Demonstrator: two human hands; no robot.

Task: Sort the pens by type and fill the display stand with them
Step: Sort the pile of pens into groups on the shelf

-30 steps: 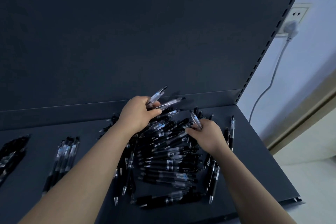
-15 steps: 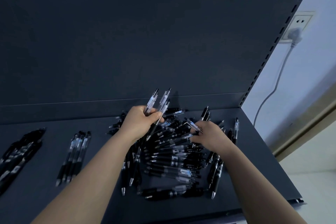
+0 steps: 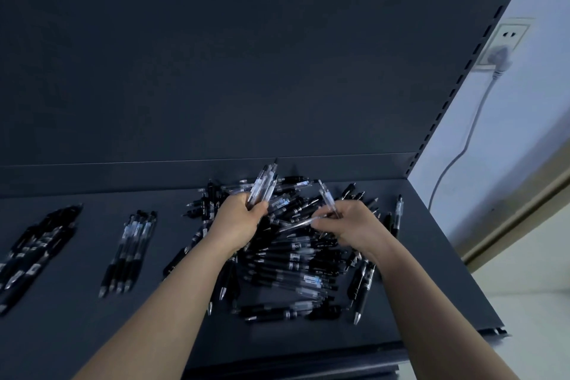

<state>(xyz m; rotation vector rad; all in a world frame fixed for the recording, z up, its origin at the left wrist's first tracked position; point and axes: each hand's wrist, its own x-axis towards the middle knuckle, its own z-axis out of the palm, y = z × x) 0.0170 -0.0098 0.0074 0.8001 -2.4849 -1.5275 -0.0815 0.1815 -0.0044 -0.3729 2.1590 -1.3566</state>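
A: Largest item?
B: Back panel (image 3: 216,55), dark, upright behind the shelf (image 3: 92,327). Slotted post (image 3: 462,71) along its right edge.
A: On the shelf?
B: Pile (image 3: 293,259) of black and clear pens, right of centre, crossing every way, partly hidden under both forearms. Batch (image 3: 34,250) of dark pens at far left, cut by the frame edge. Row (image 3: 129,250) of clear pens with black grips, side by side, between batch and pile, apart from both.
A: Hands?
B: Left hand (image 3: 237,222) over the pile's rear, fist round a bundle (image 3: 262,185) of clear pens aimed at the panel. Right hand (image 3: 351,222) near it, pinching one clear pen (image 3: 327,199); fingers blurred.
A: Off the shelf?
B: White cord (image 3: 462,139), socket (image 3: 512,37), plug (image 3: 501,57), on the wall at right.
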